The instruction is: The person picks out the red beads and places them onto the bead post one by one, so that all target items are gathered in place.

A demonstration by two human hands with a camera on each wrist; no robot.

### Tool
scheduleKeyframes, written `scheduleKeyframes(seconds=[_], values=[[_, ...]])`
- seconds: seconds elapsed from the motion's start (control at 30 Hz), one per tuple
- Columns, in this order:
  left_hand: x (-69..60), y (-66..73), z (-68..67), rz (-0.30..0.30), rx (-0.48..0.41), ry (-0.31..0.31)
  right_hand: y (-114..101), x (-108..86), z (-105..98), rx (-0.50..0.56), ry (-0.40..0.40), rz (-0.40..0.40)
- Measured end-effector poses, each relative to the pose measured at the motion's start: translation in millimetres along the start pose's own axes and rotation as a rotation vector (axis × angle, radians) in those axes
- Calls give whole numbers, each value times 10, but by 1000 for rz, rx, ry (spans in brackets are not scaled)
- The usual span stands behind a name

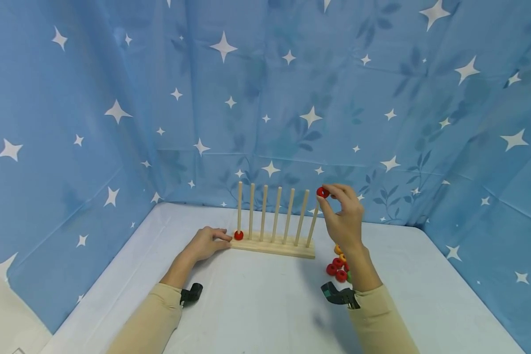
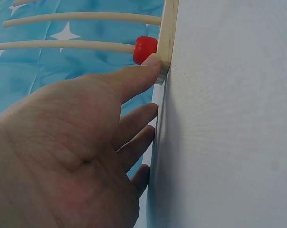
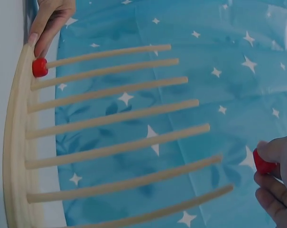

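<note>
A wooden peg rack [image 1: 272,246] with a row of upright pegs stands on the table. One red bead [image 1: 238,235] sits at the foot of its leftmost peg. My left hand [image 1: 209,244] holds the left end of the base, thumb tip beside that bead; the left wrist view shows the other fingers [image 2: 136,126] stretched out behind. Between thumb and fingertips, my right hand [image 1: 345,216] pinches a second red bead [image 1: 322,192] with a hole through it. In the right wrist view this bead [image 3: 263,162] is apart from the nearest peg tips.
A small group of red, orange and green beads [image 1: 338,262] lies on the white table [image 1: 256,305], right of the rack and partly behind my right forearm. A blue curtain [image 1: 265,123] with white stars hangs behind and at both sides.
</note>
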State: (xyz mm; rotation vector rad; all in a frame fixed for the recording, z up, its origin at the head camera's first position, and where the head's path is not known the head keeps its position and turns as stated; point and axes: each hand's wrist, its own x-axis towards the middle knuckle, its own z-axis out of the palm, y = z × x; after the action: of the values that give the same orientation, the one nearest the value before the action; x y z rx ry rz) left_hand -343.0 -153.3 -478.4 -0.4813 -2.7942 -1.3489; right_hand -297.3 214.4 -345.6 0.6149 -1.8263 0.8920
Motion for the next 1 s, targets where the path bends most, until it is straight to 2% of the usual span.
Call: scheduleKeyframes(seconds=[0.43,1.0], values=[[-6,-15,19,-3,-3,15,-231,211,317,-2,-110,-103],[1,1,26,5,13,0,-371,244,571,14,-221,-166]])
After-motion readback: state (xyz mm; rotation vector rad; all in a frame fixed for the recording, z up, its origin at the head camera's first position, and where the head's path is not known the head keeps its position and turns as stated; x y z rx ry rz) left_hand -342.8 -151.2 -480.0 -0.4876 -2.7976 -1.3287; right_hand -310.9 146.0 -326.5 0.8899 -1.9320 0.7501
